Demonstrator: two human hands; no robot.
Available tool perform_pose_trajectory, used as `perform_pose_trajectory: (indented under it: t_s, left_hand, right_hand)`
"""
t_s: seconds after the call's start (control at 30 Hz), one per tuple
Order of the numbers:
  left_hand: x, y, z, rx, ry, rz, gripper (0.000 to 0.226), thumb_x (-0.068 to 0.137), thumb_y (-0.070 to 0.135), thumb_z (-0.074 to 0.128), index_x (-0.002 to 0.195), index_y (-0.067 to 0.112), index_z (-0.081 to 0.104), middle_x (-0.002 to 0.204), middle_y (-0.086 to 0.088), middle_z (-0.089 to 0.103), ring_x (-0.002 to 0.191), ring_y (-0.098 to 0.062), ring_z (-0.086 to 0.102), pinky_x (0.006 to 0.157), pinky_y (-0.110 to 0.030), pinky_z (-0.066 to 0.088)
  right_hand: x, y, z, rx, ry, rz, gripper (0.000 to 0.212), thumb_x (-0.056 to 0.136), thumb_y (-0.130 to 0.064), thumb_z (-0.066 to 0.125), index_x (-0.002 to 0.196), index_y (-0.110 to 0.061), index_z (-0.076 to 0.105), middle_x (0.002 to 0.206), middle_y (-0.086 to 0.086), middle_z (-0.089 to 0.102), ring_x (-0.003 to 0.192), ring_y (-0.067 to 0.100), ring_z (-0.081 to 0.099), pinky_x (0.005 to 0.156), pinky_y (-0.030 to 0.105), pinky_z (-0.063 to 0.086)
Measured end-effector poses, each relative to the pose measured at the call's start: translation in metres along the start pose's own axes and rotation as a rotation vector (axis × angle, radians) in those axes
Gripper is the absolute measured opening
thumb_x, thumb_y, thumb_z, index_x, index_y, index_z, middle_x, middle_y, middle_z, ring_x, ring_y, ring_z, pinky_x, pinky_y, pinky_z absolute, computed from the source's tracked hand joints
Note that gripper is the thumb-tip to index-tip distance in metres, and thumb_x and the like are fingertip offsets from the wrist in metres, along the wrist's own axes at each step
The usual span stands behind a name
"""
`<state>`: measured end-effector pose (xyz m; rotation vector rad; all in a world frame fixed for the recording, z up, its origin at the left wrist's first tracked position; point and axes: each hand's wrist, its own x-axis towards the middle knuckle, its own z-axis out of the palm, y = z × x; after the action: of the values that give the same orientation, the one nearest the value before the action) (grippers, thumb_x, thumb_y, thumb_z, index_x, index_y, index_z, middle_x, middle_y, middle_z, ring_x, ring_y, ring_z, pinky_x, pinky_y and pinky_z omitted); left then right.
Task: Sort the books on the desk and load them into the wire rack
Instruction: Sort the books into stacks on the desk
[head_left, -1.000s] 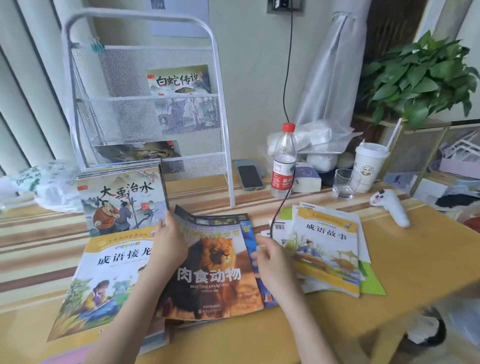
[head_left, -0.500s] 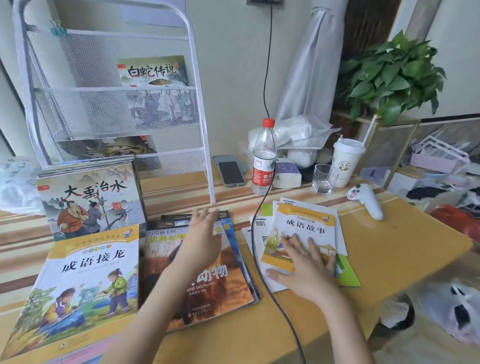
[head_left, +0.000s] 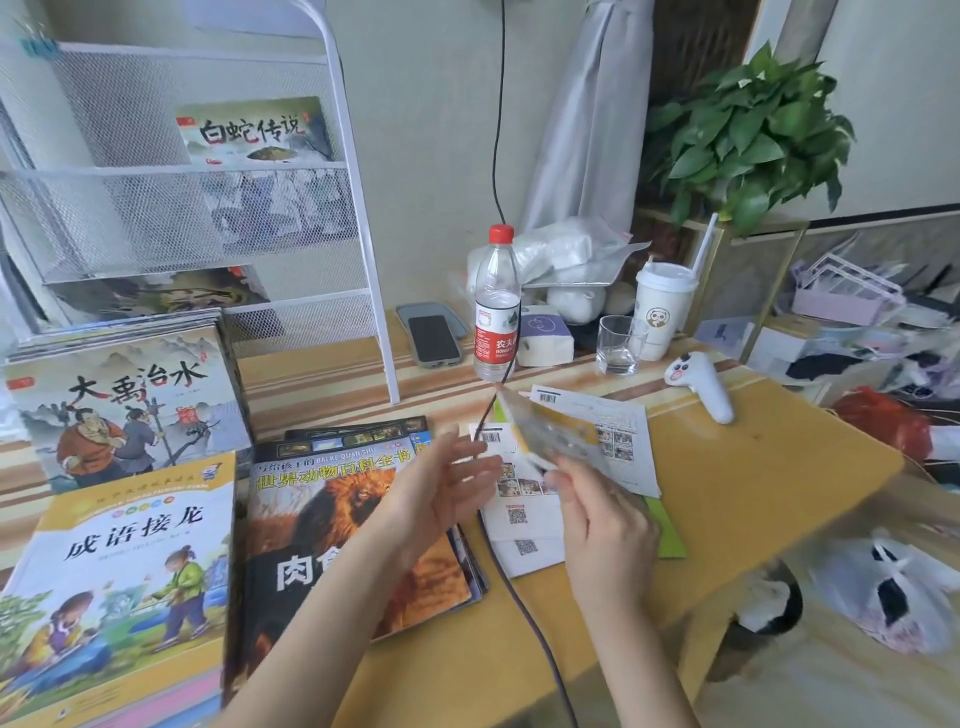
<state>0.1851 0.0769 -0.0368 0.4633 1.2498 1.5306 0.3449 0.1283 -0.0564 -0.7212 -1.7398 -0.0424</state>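
While the right hand (head_left: 602, 514) pinches a thin yellow book (head_left: 550, 434) by its lower edge and tilts it up off the desk (head_left: 753, 467), the left hand (head_left: 441, 483) hangs open just beside it, fingers spread, holding nothing. Under the lifted book lie several white booklets (head_left: 524, 514) with barcodes and one green sheet (head_left: 667, 530); how many booklets I cannot tell. Left of them are three piles: a lion book (head_left: 332, 519) topping a dark stack, a yellow idiom book (head_left: 124, 571) topping another at the near left, and a flood-tale book (head_left: 119, 400) topping a third pile behind it. Behind those stands the white wire rack (head_left: 358, 249) with two mesh pockets in view. Its upper pocket holds one book with a snake-legend cover (head_left: 254, 132), upright at the right end; its lower pocket holds one dim-covered book (head_left: 161, 293). Along the back of the desk stand one water bottle (head_left: 496, 306), one phone (head_left: 434, 338) on a tray, one glass (head_left: 618, 345), one lidded cup (head_left: 662, 312) with a straw, and one white controller (head_left: 701, 384). A black cable (head_left: 519, 597) runs across the desk.
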Motion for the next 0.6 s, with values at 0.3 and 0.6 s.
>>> perform_pose_trajectory:
  t_s: [0.3,0.6]
  left_hand:
    - [-0.044,0.032,-0.019,0.047,0.119,0.063,0.027,0.087,-0.008,0.050,0.114,-0.003,0.055,0.082,-0.017,0.071,0.058,-0.024,0.068,0.046,-0.031,0.056]
    - [-0.170,0.054,-0.146,0.211,0.503,0.391,0.039,0.078,0.000,0.064,0.110,0.022,0.066,0.093,-0.011,0.075,0.078,-0.031,0.071,0.052,-0.030,0.057]
  right_hand:
    - [-0.005,-0.040,0.002,0.318,-0.558,-0.040,0.041,0.090,-0.064,0.040,0.118,-0.042,0.062,0.127,-0.024,0.056,0.125,-0.008,0.042,0.107,0.029,0.032]
    - [-0.026,-0.157,0.036,0.588,-1.028,-0.285,0.106,0.077,0.012,0.060,0.129,-0.070,0.016,0.151,-0.026,0.013,0.139,-0.011,-0.003,0.111,0.012,0.002]
